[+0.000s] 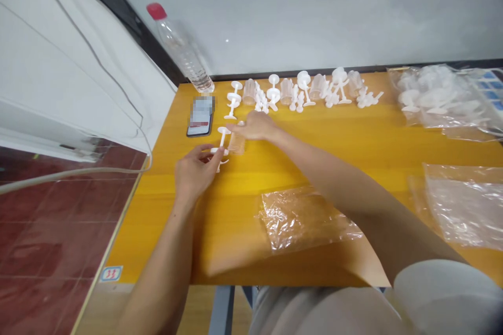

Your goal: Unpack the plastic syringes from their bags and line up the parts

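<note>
A white plastic stem with round discs (223, 138) is on the wooden table, and my left hand (194, 170) pinches its lower end between thumb and fingers. More of that white part shows just past my fingertips. Close to its right is a clear ribbed plastic cup (237, 144). My right hand (257, 125) reaches in from the right with its fingers closed at the cup's upper end; the exact contact is partly hidden by the hand.
Along the back edge run similar white stems (274, 91), clear cups (249, 91) and small white pieces (295, 99). A phone (200, 115) and a red-capped bottle (184, 52) are at the left. Plastic bags (291, 220) lie nearer me, and a filled bag (432, 94) is at right.
</note>
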